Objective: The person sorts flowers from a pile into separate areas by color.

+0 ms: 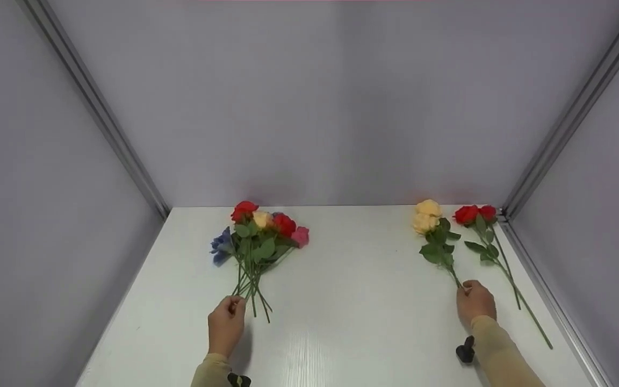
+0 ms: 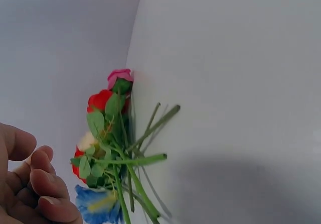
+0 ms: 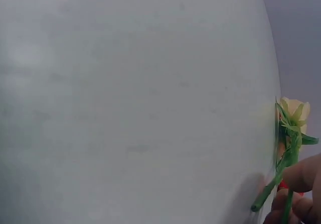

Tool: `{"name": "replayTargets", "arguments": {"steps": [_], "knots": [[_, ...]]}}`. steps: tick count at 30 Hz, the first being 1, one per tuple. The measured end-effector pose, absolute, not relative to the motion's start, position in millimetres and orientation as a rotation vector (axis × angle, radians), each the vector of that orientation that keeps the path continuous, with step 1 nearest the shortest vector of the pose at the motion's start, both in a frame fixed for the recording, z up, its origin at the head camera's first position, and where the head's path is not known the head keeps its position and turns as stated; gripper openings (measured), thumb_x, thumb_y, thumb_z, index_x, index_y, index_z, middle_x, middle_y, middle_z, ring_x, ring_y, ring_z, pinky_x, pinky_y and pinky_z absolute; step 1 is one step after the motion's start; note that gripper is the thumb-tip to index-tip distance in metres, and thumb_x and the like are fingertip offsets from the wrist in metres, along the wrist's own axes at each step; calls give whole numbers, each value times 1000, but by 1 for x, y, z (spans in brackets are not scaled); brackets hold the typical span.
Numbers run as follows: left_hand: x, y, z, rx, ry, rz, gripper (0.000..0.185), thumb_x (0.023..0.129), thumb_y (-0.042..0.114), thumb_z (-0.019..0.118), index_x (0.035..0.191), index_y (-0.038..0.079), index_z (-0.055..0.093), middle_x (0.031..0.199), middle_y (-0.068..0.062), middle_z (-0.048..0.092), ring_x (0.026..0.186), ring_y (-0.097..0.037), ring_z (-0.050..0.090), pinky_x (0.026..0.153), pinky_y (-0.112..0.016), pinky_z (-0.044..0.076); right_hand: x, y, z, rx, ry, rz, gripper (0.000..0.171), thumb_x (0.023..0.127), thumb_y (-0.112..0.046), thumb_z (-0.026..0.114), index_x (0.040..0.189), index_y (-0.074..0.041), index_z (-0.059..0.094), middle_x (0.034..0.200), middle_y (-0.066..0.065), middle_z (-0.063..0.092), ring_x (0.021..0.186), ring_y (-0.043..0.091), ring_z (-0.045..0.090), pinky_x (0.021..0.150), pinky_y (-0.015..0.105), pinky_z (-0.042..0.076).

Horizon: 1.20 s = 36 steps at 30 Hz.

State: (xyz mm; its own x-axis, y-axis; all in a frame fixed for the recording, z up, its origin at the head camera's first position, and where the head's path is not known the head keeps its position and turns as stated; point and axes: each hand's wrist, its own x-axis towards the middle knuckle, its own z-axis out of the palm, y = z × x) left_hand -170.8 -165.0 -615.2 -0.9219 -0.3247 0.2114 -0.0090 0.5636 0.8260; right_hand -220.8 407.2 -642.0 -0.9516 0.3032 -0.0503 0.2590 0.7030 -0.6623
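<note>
- The left hand [image 1: 227,325] is resting on the tabletop [image 1: 352,322] toward the near left corner, its fingertips [image 1: 236,302] lying at the cut ends of the mixed bunch [image 1: 258,236]; the left wrist view is showing the fingers loosely curled with nothing inside them, so the hand is touching the stems at most, not gripping them.
- The right hand [image 1: 475,302] is sitting near the right edge, finger and thumb pinching the lower stem of the yellow rose stem [image 1: 438,244]; the right wrist view appears to confirm this pinch, though only the fingertips are showing at the frame border.
- Risk: the pinch is sitting far from the blooms, so the heavy yellow heads are likely to swing or droop on lifting.
- Risk: the red rose stem [image 1: 489,242] is lying just beside the yellow one, near the right edge; leaves are close enough to snag and drag it along.
- Risk: the bunch is lying unheld, its stems fanning out, so a nudge could scatter them.
- Room: the middle of the tabletop between the two groups is lying open, as is the near edge; the blooms are reaching almost to the far edge and back wall [image 1: 320,107], leaving little room there.
</note>
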Motion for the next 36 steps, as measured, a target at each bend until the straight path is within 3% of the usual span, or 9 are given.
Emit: {"name": "replayTargets", "arguments": {"steps": [9,20,31,36], "knots": [[-184,-181,-615,375,-2575,-1163,14,94,15,59,95,4,66,69,-2,55,60,-17,48,55,-31,38,-218,408,-641,-494,-2918,1083,41,102,-26,36,126,4,51,117,25,54,104,40,54,81,50,44],[-227,-181,-621,412,-2710,-1088,19,93,18,56,97,3,66,81,-9,64,70,-24,59,67,-44,46,-218,408,-645,-485,-2947,1072,43,103,-29,34,128,3,48,118,25,54,106,40,53,83,51,43],[-279,-195,-628,492,-2795,-1136,35,96,19,52,119,-6,59,114,-27,60,106,-42,57,86,-54,44,-222,410,-648,-481,-2960,1046,43,103,-31,35,128,1,47,115,22,55,103,37,55,81,50,43],[-290,-188,-632,458,-2848,-1072,37,97,19,50,121,-8,57,116,-29,57,107,-43,56,89,-53,44,-220,408,-648,-479,-2949,1028,42,102,-29,36,129,1,47,114,22,54,102,37,54,80,49,43]]}}
